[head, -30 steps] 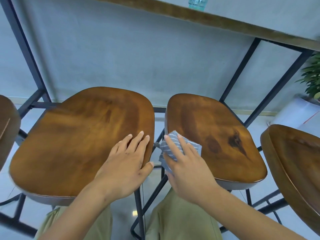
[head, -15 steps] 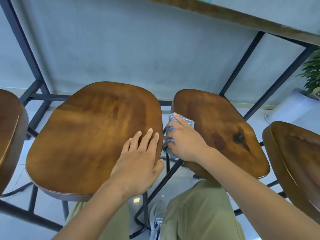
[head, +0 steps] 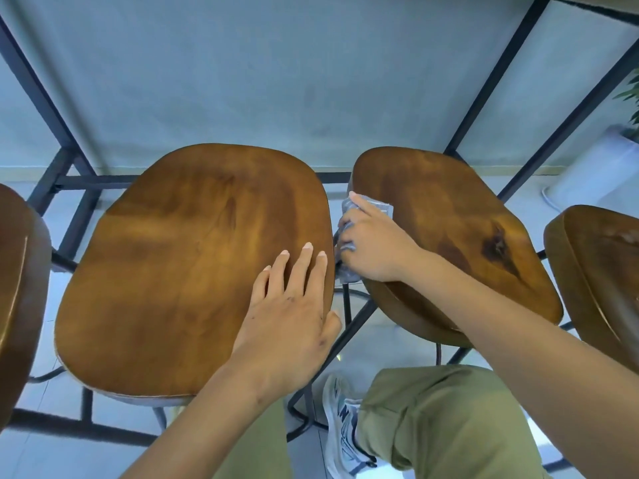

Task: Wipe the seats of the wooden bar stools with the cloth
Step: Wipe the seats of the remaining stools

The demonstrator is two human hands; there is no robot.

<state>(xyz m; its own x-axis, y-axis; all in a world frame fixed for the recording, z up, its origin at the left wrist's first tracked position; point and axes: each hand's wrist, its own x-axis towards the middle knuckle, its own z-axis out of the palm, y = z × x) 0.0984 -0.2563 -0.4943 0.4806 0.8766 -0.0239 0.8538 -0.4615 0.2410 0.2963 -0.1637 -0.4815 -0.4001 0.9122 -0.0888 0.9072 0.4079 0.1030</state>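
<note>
At frame centre, your left hand (head: pixel 288 314) lies flat, fingers straight, on the left stool (head: pixel 179 271). Right of it, your right hand (head: pixel 375 245) grips the cloth (head: pixel 378 206) against the middle stool (head: pixel 460 236)'s left edge. No writing is legible.

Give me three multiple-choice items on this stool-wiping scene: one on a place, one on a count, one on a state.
1. Where is the cloth?
A. at the left edge of the right-centre seat
B. on the floor
C. on the big middle seat

2. How many wooden seats show, whole or in part?
A. two
B. four
C. six

3. How is the left hand?
A. in a fist
B. gripping a bottle
C. flat, fingers straight

Answers: 1 A, the right hand grips it against that edge. 2 B, two full ones plus one cut off at each side. 3 C, it rests spread on the middle seat.
</note>
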